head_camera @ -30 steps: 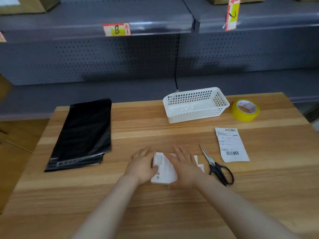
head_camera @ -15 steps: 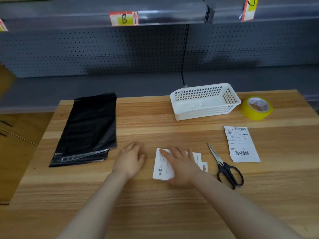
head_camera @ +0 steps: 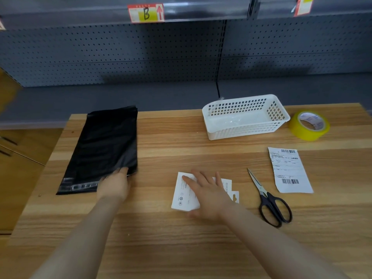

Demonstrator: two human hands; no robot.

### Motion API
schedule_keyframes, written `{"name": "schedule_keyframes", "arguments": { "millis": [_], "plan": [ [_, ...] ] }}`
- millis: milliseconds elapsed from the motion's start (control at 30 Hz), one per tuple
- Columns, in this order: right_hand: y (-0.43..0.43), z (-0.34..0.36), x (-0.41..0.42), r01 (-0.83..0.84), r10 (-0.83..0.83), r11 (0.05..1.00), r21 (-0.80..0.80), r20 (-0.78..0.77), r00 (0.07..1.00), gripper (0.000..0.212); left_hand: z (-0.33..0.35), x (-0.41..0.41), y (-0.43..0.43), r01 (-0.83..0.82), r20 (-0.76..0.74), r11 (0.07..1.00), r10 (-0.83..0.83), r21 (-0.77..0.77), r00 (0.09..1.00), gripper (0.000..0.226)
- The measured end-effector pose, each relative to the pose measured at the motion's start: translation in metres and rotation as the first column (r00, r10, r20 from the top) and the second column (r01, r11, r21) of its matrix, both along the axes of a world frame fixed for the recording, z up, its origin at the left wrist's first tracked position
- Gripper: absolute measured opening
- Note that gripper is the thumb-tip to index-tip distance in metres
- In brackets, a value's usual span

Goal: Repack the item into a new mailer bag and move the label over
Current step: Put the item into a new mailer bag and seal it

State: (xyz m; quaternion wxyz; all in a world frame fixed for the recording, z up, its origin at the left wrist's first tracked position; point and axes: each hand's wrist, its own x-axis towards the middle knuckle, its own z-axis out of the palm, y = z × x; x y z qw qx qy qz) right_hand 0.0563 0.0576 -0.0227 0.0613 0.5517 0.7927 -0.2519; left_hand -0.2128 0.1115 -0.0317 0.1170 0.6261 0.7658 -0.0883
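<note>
A small flat white item box (head_camera: 184,193) lies on the wooden table (head_camera: 181,146) near the middle. My right hand (head_camera: 209,195) rests flat on it with fingers spread, covering its right part. A stack of black mailer bags (head_camera: 106,146) lies at the left of the table. My left hand (head_camera: 114,185) touches the stack's near right corner, fingers on the top bag, not clearly gripping. A white shipping label (head_camera: 288,170) with barcodes lies flat at the right.
Black-handled scissors (head_camera: 268,199) lie between the box and the label. A white perforated basket (head_camera: 244,116) stands at the back, with a yellow tape roll (head_camera: 309,124) to its right. Grey pegboard shelving (head_camera: 141,51) rises behind the table.
My left hand has left the white box and moved left to the corner of the black bag stack. My right hand stays on the box.
</note>
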Motion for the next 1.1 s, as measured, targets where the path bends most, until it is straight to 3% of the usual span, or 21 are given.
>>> {"name": "schedule_keyframes", "arguments": {
  "millis": [133, 333, 500, 600, 700, 933, 1100],
  "plan": [
    [0.001, -0.001, 0.0, 0.004, -0.004, 1.0, -0.012, 0.0, 1.0, 0.102, -0.001, 0.006, 0.0, 0.045, -0.089, 0.987, -0.031, 0.154, 0.996, 0.023],
    [0.001, 0.001, 0.001, 0.002, -0.002, 1.0, -0.022, -0.01, 1.0, 0.103, 0.003, 0.012, 0.004, -0.016, 0.021, 0.966, 0.011, 0.259, 1.0, 0.022],
    [-0.002, 0.006, -0.006, 0.071, -0.07, 0.997, 0.0, -0.144, 0.987, 0.09, 0.014, 0.024, -0.001, -0.213, 0.329, 0.913, 0.095, 0.348, 0.94, 0.023],
    [-0.002, 0.016, -0.02, 0.176, -0.149, 0.983, 0.058, -0.312, 0.938, 0.071, 0.02, 0.026, -0.004, -0.35, 0.501, 0.883, 0.161, 0.312, 0.851, 0.019],
    [-0.001, 0.026, -0.036, 0.26, -0.232, 0.966, 0.007, -0.427, 0.874, 0.057, 0.022, 0.025, -0.009, -0.42, 0.586, 0.874, 0.211, 0.246, 0.782, 0.015],
    [0.0, 0.025, -0.066, 0.203, -0.219, 0.976, -0.084, -0.425, 0.878, 0.037, 0.016, 0.015, -0.027, -0.443, 0.551, 0.875, 0.277, 0.194, 0.787, 0.024],
    [0.002, 0.03, -0.085, 0.095, -0.14, 0.987, -0.129, -0.405, 0.904, 0.043, 0.023, 0.011, -0.044, -0.455, 0.538, 0.861, 0.278, 0.228, 0.795, 0.029]
  ]
}}
